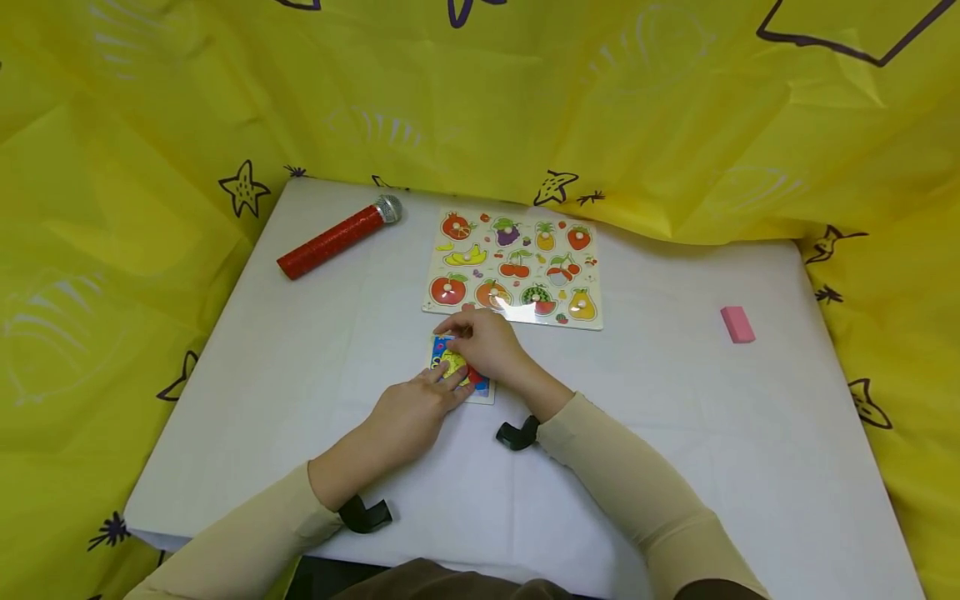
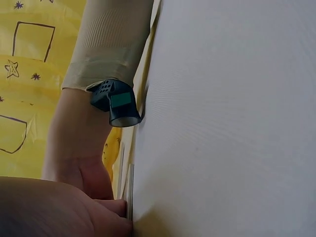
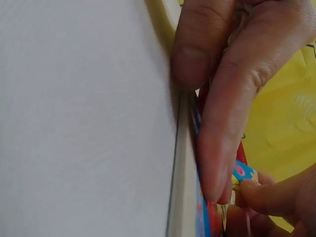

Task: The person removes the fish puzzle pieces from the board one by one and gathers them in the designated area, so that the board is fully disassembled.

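Note:
A small colourful puzzle board (image 1: 481, 388) lies flat on the white table (image 1: 300, 367), just in front of me. My right hand (image 1: 480, 337) covers its far half; in the right wrist view the thumb (image 3: 195, 49) sits against the board's edge (image 3: 182, 187) and a finger (image 3: 222, 133) lies along its printed face. My left hand (image 1: 441, 380) reaches in from the near left with straight fingers touching the yellow part of the board. The left wrist view shows that hand (image 2: 59, 212) against the board's edge (image 2: 129, 187). Most of the board is hidden under both hands.
A larger fruit puzzle board (image 1: 517, 267) lies right behind the hands. A red glittery tube with a silver cap (image 1: 337, 237) lies at the back left. A pink block (image 1: 737, 324) sits to the right. Yellow star-printed sheeting (image 1: 150, 167) surrounds the table.

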Available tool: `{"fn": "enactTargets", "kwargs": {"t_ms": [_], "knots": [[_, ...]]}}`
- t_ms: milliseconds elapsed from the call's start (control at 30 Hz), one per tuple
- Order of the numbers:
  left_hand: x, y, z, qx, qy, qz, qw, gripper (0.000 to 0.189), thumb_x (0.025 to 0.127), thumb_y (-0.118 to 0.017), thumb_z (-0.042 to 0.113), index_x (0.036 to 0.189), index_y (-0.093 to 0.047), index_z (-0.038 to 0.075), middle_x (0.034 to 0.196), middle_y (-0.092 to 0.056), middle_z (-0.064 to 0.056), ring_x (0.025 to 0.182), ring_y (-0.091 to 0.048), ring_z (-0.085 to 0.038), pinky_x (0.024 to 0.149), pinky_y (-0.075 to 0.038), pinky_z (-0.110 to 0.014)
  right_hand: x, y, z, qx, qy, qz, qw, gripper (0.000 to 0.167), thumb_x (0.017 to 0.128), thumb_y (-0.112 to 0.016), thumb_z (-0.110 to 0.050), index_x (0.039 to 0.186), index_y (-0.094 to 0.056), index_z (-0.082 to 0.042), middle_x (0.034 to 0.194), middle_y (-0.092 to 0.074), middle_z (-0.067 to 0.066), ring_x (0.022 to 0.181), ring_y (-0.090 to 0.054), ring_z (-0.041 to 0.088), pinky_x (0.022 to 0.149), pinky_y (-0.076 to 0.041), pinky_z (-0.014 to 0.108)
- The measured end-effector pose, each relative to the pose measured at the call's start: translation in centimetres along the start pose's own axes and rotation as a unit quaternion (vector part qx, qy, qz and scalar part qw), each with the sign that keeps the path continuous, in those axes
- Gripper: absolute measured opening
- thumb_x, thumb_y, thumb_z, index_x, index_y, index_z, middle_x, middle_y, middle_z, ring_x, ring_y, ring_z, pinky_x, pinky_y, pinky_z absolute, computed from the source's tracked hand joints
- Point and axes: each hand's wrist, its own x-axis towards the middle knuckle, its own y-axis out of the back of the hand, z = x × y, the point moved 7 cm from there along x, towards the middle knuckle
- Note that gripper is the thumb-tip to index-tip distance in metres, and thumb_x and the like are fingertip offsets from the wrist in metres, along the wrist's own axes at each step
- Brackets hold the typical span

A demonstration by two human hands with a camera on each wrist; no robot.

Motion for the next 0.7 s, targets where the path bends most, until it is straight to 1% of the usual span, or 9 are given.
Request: {"fn": "enactTargets", "kwargs": {"t_ms": [100,200,300,433,567,700], "knots": [[0.0,0.0,0.1,-0.010,-0.001,-0.006,0.9999,0.041,0.104,-0.067,0.010,0.144,-0.072,0.019,0.155,-0.064,-0.003,0.148,-0.058,-0.032,0.102,-0.063,-0.048,-0.1,0.4,0.2,0.034,-0.012,0.023,0.9991,0.012,0.096,-0.079,-0.007,0.107,-0.081,-0.012,0.093,-0.071,0.004,0.086,-0.064,0.017,0.079,-0.051,0.025],[0.0,0.0,0.2,-0.017,-0.001,-0.013,0.9998,0.041,0.105,-0.066,0.010,0.145,-0.071,0.017,0.156,-0.063,-0.005,0.150,-0.056,-0.033,0.113,-0.056,-0.047,-0.1,0.8,0.6,0.088,-0.024,0.036,0.9952,0.009,0.095,-0.079,-0.004,0.103,-0.077,-0.007,0.093,-0.072,0.007,0.082,-0.065,0.017,0.075,-0.055,0.022],[0.0,-0.1,0.2,-0.021,0.003,-0.020,0.9996,0.040,0.106,-0.066,0.013,0.145,-0.070,0.017,0.156,-0.063,-0.006,0.150,-0.055,-0.033,0.117,-0.053,-0.047,-0.2,1.3,1.0,0.151,-0.040,0.036,0.9870,0.008,0.096,-0.078,-0.001,0.103,-0.077,-0.003,0.097,-0.075,0.012,0.076,-0.070,0.016,0.072,-0.061,0.021],[0.0,-0.3,0.1,-0.022,0.008,-0.027,0.9993,0.041,0.107,-0.065,0.017,0.148,-0.068,0.020,0.158,-0.061,-0.004,0.151,-0.054,-0.031,0.118,-0.052,-0.047,-0.5,2.1,2.0,0.201,-0.065,0.037,0.9767,0.008,0.097,-0.075,0.001,0.105,-0.076,0.001,0.102,-0.079,0.018,0.070,-0.075,0.015,0.069,-0.065,0.025],[0.0,-0.3,0.2,-0.019,0.010,-0.030,0.9993,0.043,0.106,-0.066,0.018,0.149,-0.067,0.020,0.159,-0.060,-0.003,0.152,-0.054,-0.031,0.119,-0.052,-0.047,-1.2,3.4,3.4,0.207,-0.097,0.036,0.9728,0.008,0.097,-0.075,0.001,0.105,-0.077,0.002,0.104,-0.080,0.019,0.067,-0.074,0.014,0.068,-0.066,0.026],[0.0,-0.3,0.2,-0.012,0.009,-0.028,0.9995,0.044,0.105,-0.067,0.018,0.149,-0.067,0.021,0.159,-0.060,-0.002,0.151,-0.054,-0.031,0.118,-0.052,-0.046,-2.1,4.8,4.6,0.185,-0.118,0.037,0.9751,0.009,0.097,-0.076,-0.001,0.105,-0.078,0.001,0.106,-0.079,0.018,0.065,-0.073,0.014,0.067,-0.066,0.028]]}}
